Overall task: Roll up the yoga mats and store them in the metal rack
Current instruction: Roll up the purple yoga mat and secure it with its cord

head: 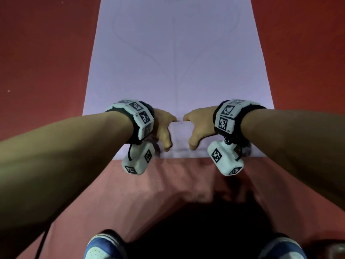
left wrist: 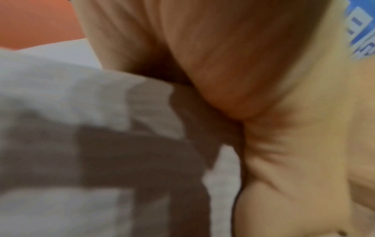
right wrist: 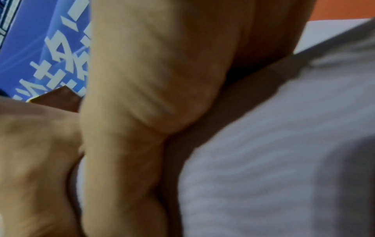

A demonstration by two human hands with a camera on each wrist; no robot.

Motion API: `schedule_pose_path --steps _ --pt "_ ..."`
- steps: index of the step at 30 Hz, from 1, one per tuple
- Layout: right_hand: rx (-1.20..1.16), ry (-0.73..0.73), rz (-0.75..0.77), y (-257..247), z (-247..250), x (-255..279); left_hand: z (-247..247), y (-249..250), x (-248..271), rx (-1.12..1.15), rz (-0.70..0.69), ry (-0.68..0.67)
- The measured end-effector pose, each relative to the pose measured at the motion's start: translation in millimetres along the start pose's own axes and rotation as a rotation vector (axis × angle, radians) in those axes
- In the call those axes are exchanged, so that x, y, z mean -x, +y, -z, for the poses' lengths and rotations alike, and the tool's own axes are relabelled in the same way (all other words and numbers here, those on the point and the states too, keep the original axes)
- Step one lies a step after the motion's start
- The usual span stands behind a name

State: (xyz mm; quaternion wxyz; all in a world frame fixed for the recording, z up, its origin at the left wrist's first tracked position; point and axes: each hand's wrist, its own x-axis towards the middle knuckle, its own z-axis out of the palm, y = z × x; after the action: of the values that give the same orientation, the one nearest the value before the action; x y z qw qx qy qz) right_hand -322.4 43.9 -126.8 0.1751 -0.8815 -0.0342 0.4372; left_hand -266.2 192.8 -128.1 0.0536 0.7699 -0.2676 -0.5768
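Down low, left hand and right hand grip the rolled end of the lilac yoga mat.

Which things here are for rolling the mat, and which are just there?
For the job:
mat, lilac, its near end rolled up
left hand, gripping the roll
right hand, gripping the roll

Just there:
red floor
blue shoes
blue sign
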Motion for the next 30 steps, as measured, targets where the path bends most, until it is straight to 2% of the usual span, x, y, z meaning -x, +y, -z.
schedule_pose_path --steps 2,4,7,11,13,15,16,19,22,24,27,28,30 --pt "0.006 -0.056 -0.026 -0.5 -1.0 0.9 -0.2 -2.1 -1.7 0.009 0.046 0.024" --pt "-0.023 -0.184 -0.025 -1.8 -5.5 2.4 -8.1 -5.0 -5.3 -0.005 0.092 -0.002" --pt "-0.063 -0.336 -0.025 -1.4 -12.1 8.5 -26.0 1.3 -10.7 -0.095 0.008 -0.175" --pt "-0.153 -0.463 -0.069 0.6 -14.9 7.0 -30.2 4.6 -6.2 -0.051 -0.018 -0.157" --pt "-0.101 -0.426 -0.066 2.5 -13.0 3.0 -29.9 3.0 -6.2 0.035 -0.011 -0.222" --pt "-0.004 -0.317 -0.078 -0.4 -3.6 5.9 -25.9 -1.5 -5.4 0.111 -0.041 -0.265" --pt "0.038 -0.246 -0.079 -1.4 1.8 6.9 -22.0 -3.6 -3.6 0.158 -0.008 -0.256" --pt "0.096 -0.112 -0.083 -9.5 16.6 8.9 -2.7 -8.4 -0.6 0.132 0.036 -0.118" --pt "0.006 -0.087 -0.074 -5.5 34.7 13.9 13.4 -0.3 4.2 0.029 0.007 0.068" --pt "-0.112 -0.067 -0.119 4.5 46.9 20.1 22.5 12.9 6.0 -0.169 -0.012 0.249" --pt "-0.027 0.001 -0.148 16.8 52.5 22.0 26.5 27.4 5.7 -0.420 0.002 0.455" --pt "-0.004 0.034 -0.146 19.0 50.6 19.8 25.3 28.1 3.7 -0.412 0.007 0.454" --pt "0.097 0.114 -0.122 14.2 45.9 20.4 26.2 27.8 2.8 -0.220 0.005 0.362"
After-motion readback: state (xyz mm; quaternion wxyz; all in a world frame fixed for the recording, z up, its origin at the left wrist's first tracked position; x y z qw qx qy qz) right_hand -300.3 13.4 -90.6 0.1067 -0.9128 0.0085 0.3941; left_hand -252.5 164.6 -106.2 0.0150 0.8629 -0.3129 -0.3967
